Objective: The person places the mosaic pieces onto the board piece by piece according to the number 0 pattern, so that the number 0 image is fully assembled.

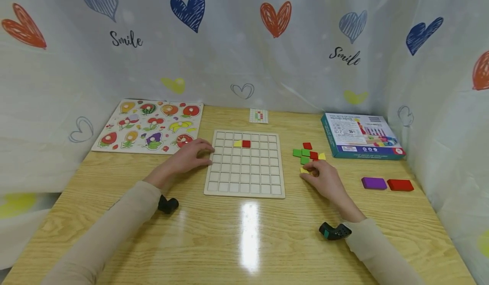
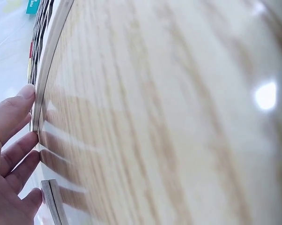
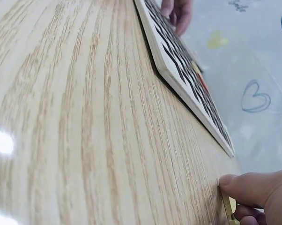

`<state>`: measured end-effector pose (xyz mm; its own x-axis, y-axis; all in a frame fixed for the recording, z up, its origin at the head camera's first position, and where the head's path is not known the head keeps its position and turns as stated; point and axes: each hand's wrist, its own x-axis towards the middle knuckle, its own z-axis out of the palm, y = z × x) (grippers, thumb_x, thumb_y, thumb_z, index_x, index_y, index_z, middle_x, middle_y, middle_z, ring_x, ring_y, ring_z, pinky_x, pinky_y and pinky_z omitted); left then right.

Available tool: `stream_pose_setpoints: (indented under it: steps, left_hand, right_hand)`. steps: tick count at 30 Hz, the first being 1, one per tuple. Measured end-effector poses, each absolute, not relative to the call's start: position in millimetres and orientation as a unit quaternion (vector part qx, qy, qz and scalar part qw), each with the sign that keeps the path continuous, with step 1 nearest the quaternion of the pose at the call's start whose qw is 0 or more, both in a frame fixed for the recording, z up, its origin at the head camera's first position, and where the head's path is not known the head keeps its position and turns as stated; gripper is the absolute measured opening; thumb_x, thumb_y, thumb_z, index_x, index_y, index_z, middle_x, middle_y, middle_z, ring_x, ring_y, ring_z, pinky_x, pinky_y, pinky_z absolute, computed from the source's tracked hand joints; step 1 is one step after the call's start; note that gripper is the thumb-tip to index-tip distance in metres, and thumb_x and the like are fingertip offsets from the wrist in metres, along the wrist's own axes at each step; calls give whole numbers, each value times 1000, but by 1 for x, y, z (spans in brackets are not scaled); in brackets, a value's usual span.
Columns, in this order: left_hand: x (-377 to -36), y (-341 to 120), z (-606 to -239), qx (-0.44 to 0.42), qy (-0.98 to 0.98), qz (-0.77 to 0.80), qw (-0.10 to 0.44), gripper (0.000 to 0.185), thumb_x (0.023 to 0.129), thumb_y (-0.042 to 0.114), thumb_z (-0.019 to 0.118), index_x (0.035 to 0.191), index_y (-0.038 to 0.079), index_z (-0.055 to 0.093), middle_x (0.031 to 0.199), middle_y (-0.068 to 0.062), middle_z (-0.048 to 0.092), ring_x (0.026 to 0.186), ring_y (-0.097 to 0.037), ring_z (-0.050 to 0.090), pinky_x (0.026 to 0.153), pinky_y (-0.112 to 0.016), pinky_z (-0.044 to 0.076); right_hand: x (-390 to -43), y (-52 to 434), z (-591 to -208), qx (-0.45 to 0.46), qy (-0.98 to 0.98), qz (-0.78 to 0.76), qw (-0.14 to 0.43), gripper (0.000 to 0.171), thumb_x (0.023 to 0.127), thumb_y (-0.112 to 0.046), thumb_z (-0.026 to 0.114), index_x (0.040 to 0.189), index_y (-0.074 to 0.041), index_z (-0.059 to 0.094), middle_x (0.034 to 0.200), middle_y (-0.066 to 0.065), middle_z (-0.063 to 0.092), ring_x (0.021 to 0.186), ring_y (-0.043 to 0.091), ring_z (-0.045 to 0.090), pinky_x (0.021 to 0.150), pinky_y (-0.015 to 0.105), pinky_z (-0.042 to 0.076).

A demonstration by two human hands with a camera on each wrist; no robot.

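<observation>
Yellow tile [image 1: 303, 170]: likely light, stiff, perhaps slick; best taken by its edges — the right hand [image 1: 325, 180] pinches it; the left hand [image 1: 189, 154], fingers relaxed, touches the grid board [image 1: 245, 178].

Two hands [image 1: 325, 180], one box [image 1: 363, 135], three green tiles [image 1: 304, 160] show.

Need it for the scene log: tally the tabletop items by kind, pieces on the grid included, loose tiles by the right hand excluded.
Pieces on grid: 2 (yellow piece, red piece)
Bars at right: 2 (purple bar, red bar)
Boards: 2 (grid board, fruit puzzle)
Pattern card: 1
Box: 1
Total: 8
</observation>
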<state>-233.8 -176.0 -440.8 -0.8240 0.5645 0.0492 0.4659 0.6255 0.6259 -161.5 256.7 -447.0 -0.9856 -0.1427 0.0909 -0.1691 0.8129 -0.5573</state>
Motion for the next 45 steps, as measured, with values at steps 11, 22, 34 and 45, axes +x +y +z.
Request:
stream_pose_setpoints:
  steps: [11,22,34,45]
  left_hand:
    - [-234,-176,-442,289,898,321,78,36,89,18,73,121,3,66,129,-15,55,123,-32,49,105,-49,38]
    - [-232,-176,-438,286,899,322,74,35,89,17,73,120,3,66,129,-15,55,123,-33,49,105,-50,38]
    - [-236,-176,-440,293,902,310,67,35,88,17,74,119,2,66,127,-16,56,121,-32,51,103,-49,40]
    - [-235,-175,-440,293,901,312,71,36,88,18,74,120,2,66,127,-15,56,121,-31,51,103,-49,41]
  right_hand:
    - [-161,255,-445,102,-956,276,0,28,88,-15,74,113,-2,71,103,13,66,86,24,56,78,41,48]
    - [-162,253,-445,117,-955,273,13,25,89,-14,73,109,0,71,102,14,65,88,26,60,80,45,50]
    - [-180,240,-429,122,-939,320,19,28,92,-17,70,114,0,69,103,13,66,90,26,64,81,44,53]
    - [-212,206,-423,139,-930,339,4,29,91,-19,71,116,-4,70,108,12,69,94,24,65,85,42,53]
